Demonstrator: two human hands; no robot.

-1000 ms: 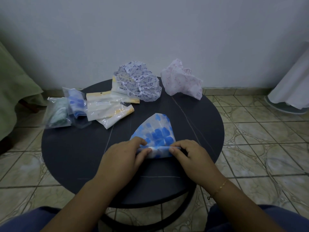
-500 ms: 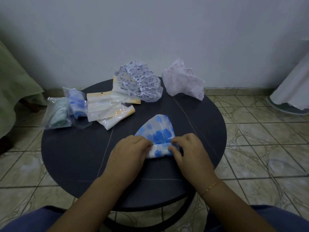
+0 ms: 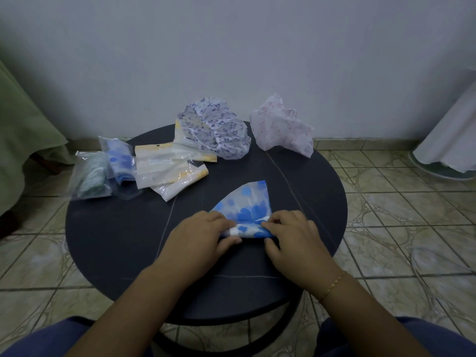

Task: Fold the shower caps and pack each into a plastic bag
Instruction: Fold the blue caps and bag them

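A blue-flowered shower cap (image 3: 247,204) lies folded into a wedge on the round dark table (image 3: 116,228), its near end rolled up. My left hand (image 3: 198,235) pinches the left end of that roll and my right hand (image 3: 293,235) pinches the right end. A purple-patterned cap (image 3: 219,130) and a pink-patterned cap (image 3: 280,127) sit crumpled at the table's far edge. Flat plastic bags (image 3: 167,171) with yellow edges lie at the far left. Two packed bags (image 3: 108,171) with a blue cap and a green cap overhang the left rim.
A wall stands just behind the table. Tiled floor (image 3: 401,228) surrounds it. Green cloth (image 3: 23,140) hangs at the left and white cloth (image 3: 453,135) over a round base at the right. My knees in blue show below the table.
Both hands have rolled the near end of the blue-flowered cap further away from me, so the flat part showing beyond the roll is shorter.
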